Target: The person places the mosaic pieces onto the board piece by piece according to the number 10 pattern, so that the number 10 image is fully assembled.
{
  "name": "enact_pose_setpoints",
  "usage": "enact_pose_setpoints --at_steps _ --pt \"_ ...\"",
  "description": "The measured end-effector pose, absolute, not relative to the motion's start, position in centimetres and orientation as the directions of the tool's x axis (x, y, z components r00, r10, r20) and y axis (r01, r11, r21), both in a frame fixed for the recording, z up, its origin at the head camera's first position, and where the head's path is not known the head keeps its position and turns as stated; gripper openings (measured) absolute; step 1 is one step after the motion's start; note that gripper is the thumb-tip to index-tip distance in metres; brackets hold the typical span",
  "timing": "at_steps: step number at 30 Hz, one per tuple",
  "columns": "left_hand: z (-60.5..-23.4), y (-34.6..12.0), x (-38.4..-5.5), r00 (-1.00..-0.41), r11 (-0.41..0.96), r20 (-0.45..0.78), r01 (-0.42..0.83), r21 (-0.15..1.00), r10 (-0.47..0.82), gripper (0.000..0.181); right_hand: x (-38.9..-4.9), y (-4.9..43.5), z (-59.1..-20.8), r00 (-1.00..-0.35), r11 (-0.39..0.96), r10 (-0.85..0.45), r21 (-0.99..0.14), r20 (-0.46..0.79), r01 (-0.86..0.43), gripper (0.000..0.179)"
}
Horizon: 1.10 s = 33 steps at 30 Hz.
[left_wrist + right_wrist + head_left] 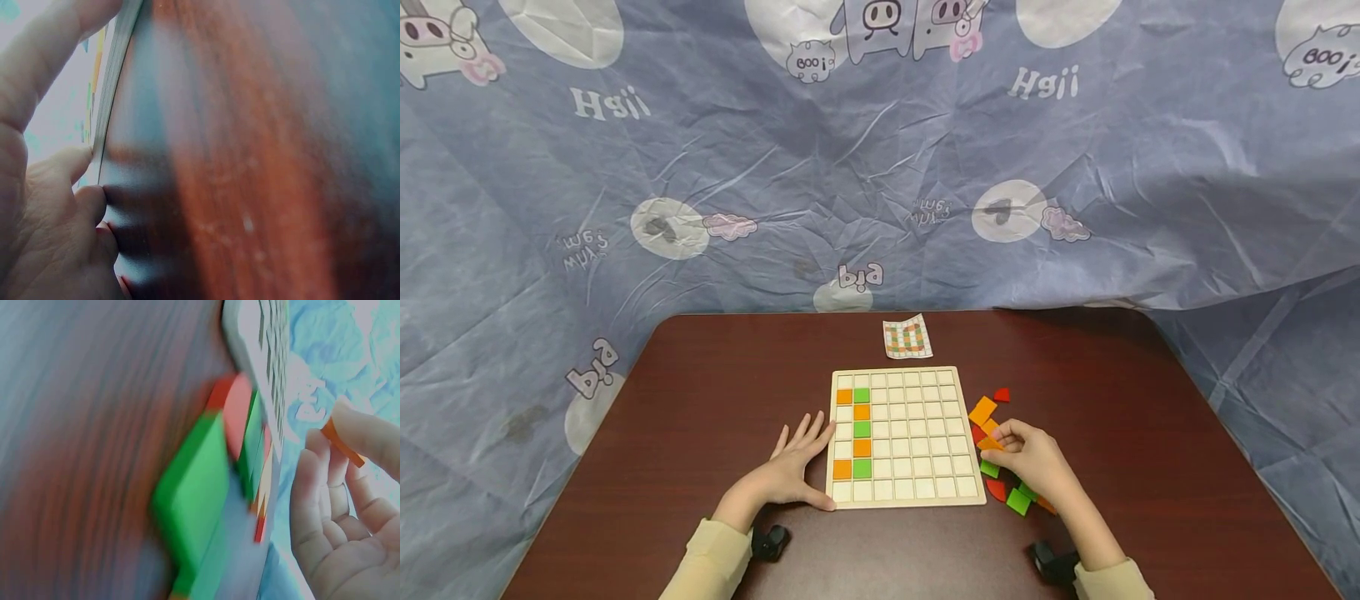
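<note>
A pale wooden grid board (917, 442) lies on the table, with several orange and green square tiles (862, 429) set in its two left columns. Along its left edge rests my left hand (786, 471), fingers spread and straight, the thumb at the lower left corner; the left wrist view shows fingertips against the board's side (112, 94). My right hand (1033, 458) pinches an orange tile (342, 445) between thumb and fingers, raised over the loose pieces right of the board. Part of that pile is hidden beneath the hand.
Loose pieces lie right of the board: an orange tile (982, 410), a red quarter-round piece (1002, 395), another red one (996, 489) and a green tile (1018, 502). Behind the board lies a small patterned card (907, 337). A printed cloth (880, 183) hangs beyond the table's far edge.
</note>
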<state>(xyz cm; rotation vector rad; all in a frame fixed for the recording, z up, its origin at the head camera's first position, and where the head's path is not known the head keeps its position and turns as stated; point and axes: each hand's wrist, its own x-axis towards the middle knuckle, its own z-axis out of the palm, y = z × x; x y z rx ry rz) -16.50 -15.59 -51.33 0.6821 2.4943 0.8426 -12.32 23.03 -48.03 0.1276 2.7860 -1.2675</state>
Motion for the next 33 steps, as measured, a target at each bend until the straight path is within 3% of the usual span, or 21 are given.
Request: enact_pose_setpoints --at_steps 10,16,23,33 --pt "-51.2 -15.6 -16.5 -0.787 0.69 -0.221 0.324 0.647 0.576 0.12 -13.7 18.5 -48.0 -0.988 0.419 0.027 -0.896 -0.15 0.147 0.029" --pt "-51.2 -15.6 -16.5 -0.788 0.693 -0.221 0.323 0.645 0.574 0.12 -14.3 15.4 -48.4 -0.987 0.328 -0.016 -0.933 -0.161 0.147 0.023" --pt "-51.2 -15.5 -16.5 -0.795 0.699 -0.229 0.309 0.645 0.562 0.12 -14.6 12.6 -49.2 -0.986 0.336 -0.095 -0.937 -0.133 0.094 0.015" --pt "-51.2 -15.5 -16.5 -0.796 0.7 -0.228 0.308 0.645 0.56 0.12 -14.7 10.9 -49.8 -0.978 0.446 -0.19 -0.895 -0.088 -0.006 0.009"
